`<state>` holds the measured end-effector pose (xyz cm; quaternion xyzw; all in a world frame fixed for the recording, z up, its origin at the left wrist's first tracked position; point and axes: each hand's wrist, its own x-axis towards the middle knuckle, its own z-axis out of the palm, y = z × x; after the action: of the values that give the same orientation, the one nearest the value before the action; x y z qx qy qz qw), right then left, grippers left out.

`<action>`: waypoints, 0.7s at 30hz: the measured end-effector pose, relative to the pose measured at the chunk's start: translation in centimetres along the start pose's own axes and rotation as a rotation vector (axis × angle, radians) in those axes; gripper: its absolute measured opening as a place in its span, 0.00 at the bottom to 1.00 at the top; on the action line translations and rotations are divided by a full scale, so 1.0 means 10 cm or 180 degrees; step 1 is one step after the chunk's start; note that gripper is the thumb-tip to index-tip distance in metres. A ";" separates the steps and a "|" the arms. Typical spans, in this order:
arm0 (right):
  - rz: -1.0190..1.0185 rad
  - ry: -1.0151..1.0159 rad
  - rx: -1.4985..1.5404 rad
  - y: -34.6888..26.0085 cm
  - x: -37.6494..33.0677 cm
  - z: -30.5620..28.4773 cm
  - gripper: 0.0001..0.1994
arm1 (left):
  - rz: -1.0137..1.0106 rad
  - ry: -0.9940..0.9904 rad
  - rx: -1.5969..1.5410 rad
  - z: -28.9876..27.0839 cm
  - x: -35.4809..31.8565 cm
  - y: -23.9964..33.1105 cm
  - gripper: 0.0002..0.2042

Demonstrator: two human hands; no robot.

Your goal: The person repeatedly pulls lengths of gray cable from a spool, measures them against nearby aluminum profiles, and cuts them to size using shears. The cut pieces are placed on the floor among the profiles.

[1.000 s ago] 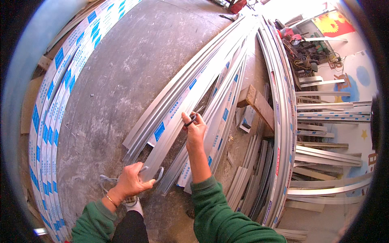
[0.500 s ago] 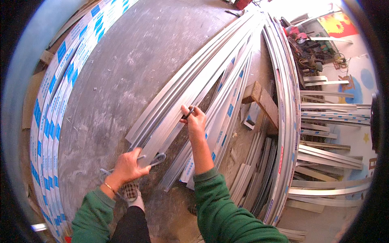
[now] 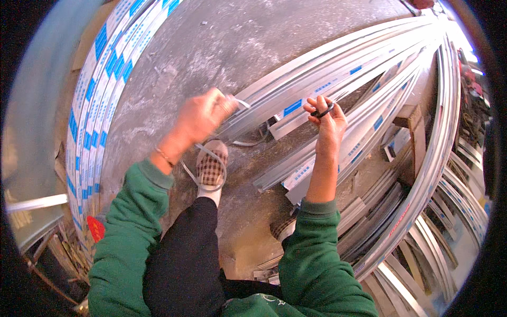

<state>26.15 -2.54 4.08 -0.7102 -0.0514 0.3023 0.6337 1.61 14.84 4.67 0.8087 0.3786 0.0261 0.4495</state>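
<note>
My left hand (image 3: 203,119), smeared by motion, is closed on a thin pale flexible strip (image 3: 225,174). The strip hangs in a loop in front of my checked shoe (image 3: 212,164), and a short piece shows past the fingers. To its right, my right hand (image 3: 330,127) is raised with fingers curled round a small black looped thing (image 3: 323,110); its kind I cannot make out. Below and beyond both hands lie long silvery metal profiles (image 3: 311,66), some with blue and white film. The right hand is above the ends of a second bundle of profiles (image 3: 364,132).
Long film-wrapped profiles (image 3: 95,121) line the left side. At right, a wooden block (image 3: 414,132) stands by a curved-looking row of profiles (image 3: 443,116). Short offcuts (image 3: 380,195) lie near my right sleeve. Grey scuffed floor (image 3: 211,47) stretches between the left and middle stacks.
My view has turned, shifting the profiles right. My left hand has lifted away from the near profile ends with the pale strip. The right hand still holds the black looped thing.
</note>
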 end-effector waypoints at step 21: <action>-0.0396 0.0644 -0.2237 0.61 0.03 -0.07 0.17 | 0.0240 0.2677 0.2050 -1.16 -0.56 0.04 0.08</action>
<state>24.83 -4.23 -1.68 -0.9063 -0.1322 0.1554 0.3702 -6.59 19.37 13.54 0.8385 0.4857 0.2467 -0.0136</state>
